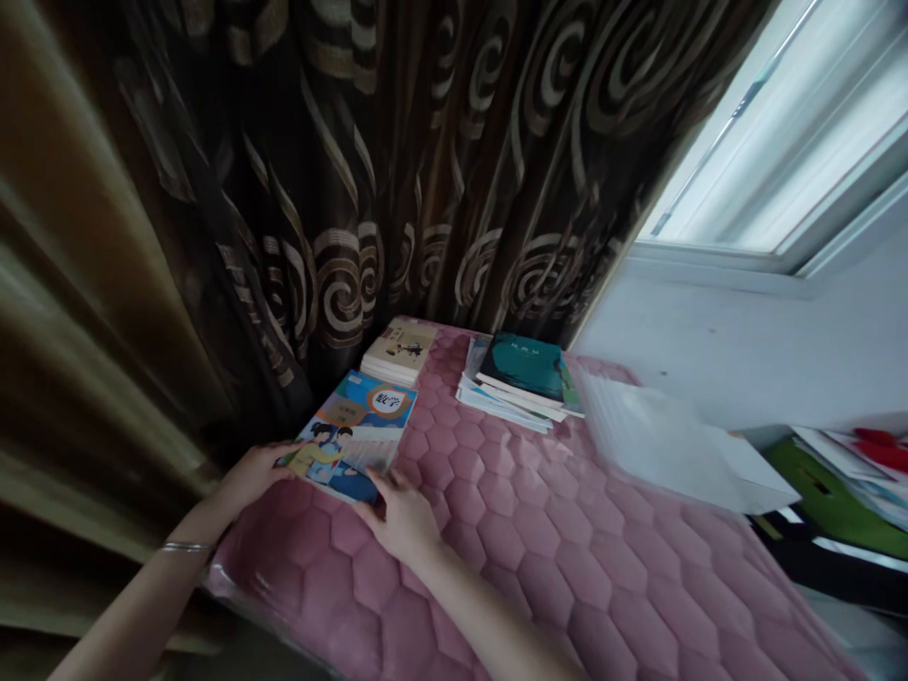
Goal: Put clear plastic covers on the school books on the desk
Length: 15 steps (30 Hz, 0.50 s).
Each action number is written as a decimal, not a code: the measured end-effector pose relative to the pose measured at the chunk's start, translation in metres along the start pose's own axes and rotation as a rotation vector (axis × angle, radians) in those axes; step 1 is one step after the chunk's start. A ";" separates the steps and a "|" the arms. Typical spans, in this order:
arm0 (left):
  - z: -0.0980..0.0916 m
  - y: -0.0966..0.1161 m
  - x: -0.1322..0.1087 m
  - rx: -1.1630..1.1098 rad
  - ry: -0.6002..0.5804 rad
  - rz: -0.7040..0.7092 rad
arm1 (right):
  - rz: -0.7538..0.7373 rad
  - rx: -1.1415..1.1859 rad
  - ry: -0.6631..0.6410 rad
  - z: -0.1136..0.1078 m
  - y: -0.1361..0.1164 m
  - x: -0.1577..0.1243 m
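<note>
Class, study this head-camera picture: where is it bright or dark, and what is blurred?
Head view: the window is brightest; the patterned curtain sits in gloom; the golden curtain is blurred; the pink cover catches soft glare; large title on the blue book is legible, small lettering on the teal book unreadable.

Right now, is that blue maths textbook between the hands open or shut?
Shut: the maths textbook lies with its illustrated front cover facing up, the left hand and right hand at its near end.
</note>
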<state>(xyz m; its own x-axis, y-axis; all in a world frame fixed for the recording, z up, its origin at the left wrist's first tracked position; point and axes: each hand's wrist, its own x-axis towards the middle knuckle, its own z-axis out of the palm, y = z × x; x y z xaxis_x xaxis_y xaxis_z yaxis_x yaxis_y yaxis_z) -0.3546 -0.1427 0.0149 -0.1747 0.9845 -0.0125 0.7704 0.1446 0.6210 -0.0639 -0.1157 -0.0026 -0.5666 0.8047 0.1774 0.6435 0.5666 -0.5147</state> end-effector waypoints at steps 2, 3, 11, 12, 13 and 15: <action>0.001 -0.001 0.001 -0.010 0.005 -0.006 | -0.044 -0.055 -0.009 0.002 0.000 -0.004; 0.001 -0.002 0.001 -0.014 0.005 -0.008 | -0.056 -0.076 -0.011 0.004 0.000 -0.004; 0.001 -0.007 0.002 0.063 -0.053 -0.018 | -0.083 -0.110 -0.010 0.013 0.004 -0.002; 0.002 -0.003 0.000 0.106 -0.064 -0.018 | -0.083 -0.091 -0.006 0.013 0.004 -0.002; 0.005 0.002 -0.002 0.170 -0.060 -0.024 | -0.083 -0.067 -0.006 0.012 0.005 -0.003; 0.016 0.022 -0.010 0.340 0.022 -0.039 | -0.092 -0.008 -0.028 0.009 0.007 -0.005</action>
<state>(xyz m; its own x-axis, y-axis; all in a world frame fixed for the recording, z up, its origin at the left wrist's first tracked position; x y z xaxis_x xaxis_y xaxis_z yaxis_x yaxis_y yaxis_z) -0.3261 -0.1477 0.0160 -0.2182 0.9758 -0.0117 0.9225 0.2102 0.3236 -0.0612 -0.1171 -0.0150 -0.6378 0.7438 0.2001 0.5920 0.6395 -0.4904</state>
